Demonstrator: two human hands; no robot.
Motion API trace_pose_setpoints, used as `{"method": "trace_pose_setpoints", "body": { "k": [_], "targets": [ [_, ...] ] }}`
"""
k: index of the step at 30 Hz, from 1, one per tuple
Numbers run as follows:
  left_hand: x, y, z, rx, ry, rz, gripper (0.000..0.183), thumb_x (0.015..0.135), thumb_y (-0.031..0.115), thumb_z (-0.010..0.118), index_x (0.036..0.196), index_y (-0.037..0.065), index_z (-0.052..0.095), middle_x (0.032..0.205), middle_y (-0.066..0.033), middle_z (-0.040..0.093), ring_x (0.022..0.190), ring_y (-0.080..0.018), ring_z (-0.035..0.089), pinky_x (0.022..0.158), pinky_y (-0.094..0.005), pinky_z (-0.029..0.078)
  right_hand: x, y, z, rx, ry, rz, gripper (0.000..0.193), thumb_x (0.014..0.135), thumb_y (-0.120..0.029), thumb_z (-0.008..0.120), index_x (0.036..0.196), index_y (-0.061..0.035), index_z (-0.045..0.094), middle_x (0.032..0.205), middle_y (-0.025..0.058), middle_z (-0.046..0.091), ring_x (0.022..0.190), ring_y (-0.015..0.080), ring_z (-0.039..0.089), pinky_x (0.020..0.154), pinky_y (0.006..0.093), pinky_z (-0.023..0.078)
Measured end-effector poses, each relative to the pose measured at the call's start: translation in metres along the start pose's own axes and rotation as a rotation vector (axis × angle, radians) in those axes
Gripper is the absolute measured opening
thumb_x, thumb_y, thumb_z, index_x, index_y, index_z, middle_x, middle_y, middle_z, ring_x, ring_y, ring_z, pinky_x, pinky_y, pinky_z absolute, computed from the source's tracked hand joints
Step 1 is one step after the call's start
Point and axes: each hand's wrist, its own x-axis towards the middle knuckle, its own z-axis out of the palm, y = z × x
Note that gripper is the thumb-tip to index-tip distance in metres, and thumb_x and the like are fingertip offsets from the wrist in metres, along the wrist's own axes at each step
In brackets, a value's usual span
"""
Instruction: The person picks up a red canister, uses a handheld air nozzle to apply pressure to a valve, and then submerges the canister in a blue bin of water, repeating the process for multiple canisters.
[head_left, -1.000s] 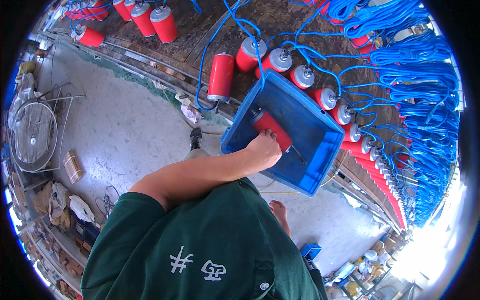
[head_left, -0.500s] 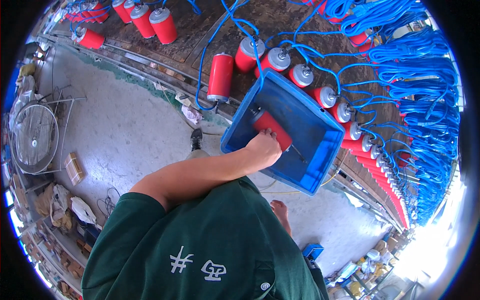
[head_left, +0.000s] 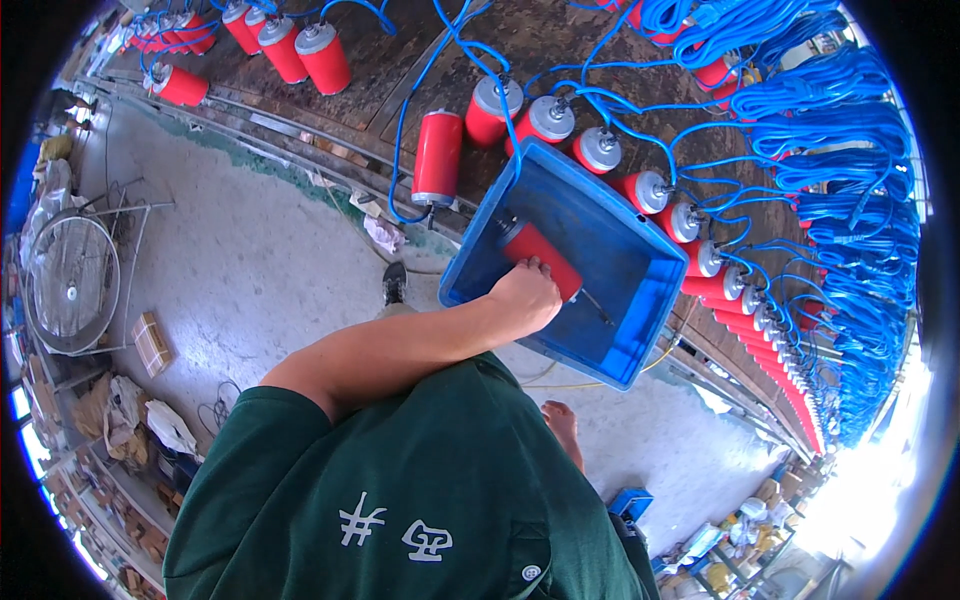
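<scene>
My left hand [head_left: 530, 296] reaches across into a blue plastic bin [head_left: 640, 345], its fingers closed over a red cylinder [head_left: 540, 255]. That cylinder lies slantwise on the bin's floor, with a dark fitting at its upper left end. A thin rod [head_left: 598, 308] shows beyond the cylinder's lower end; I cannot tell whether it is attached. At my right side hangs my right hand [head_left: 563, 424], partly hidden by my body. Its visible fingers are loosely bent and apart, and I see nothing in them.
Red cylinders with grey caps [head_left: 600, 150] and blue cables line the dark wooden bench [head_left: 400, 60]. Bundled blue cables [head_left: 820, 140] are heaped along the right. One cylinder [head_left: 437, 158] rests at the bench edge, left of the bin. A round wire-guarded frame [head_left: 72, 290] stands on the left floor.
The bench and its cylinders have shifted slightly in view. My left hand keeps its grip on the red cylinder, and my right hand is practically unchanged.
</scene>
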Motion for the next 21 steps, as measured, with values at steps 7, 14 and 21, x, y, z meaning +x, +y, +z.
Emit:
{"method": "trace_pose_setpoints", "body": {
  "k": [7, 14, 21],
  "targets": [
    [0.004, -0.011, -0.015, 0.050, 0.135, 0.051, 0.034, 0.094, 0.019, 0.060, 0.116, -0.002, 0.073, 0.112, -0.0176, 0.073, 0.106, -0.0344, 0.072, 0.099, -0.0471, 0.056, 0.005, 0.006, 0.002, 0.043, 0.003, 0.018, 0.023, 0.102, -0.011, 0.068, 0.125, -0.0053, 0.069, 0.113, 0.0095, 0.070, 0.098, 0.0231, 0.069, 0.075, 0.0411, 0.060],
    [0.043, -0.043, 0.021, 0.178, 0.158, 0.184, 0.040, 0.099, 0.022, 0.055, 0.133, 0.005, 0.068, 0.122, -0.0127, 0.067, 0.117, -0.0326, 0.064, 0.107, -0.0571, 0.049, 0.002, 0.036, 0.006, 0.200, 0.009, 0.043, 0.023, 0.101, -0.013, 0.066, 0.124, -0.0070, 0.070, 0.112, 0.0076, 0.070, 0.097, 0.0211, 0.069, 0.072, 0.0383, 0.061],
    [0.074, -0.056, 0.002, 0.170, -0.135, 0.249, 0.049, 0.099, 0.021, 0.059, 0.146, 0.007, 0.057, 0.134, -0.0171, 0.066, 0.123, -0.0363, 0.065, 0.104, -0.0583, 0.051, -0.013, 0.082, 0.028, 0.277, 0.090, 0.095, 0.028, 0.100, -0.011, 0.063, 0.126, -0.0062, 0.070, 0.117, 0.0100, 0.072, 0.100, 0.0228, 0.072, 0.073, 0.0393, 0.063]
  ]
}}
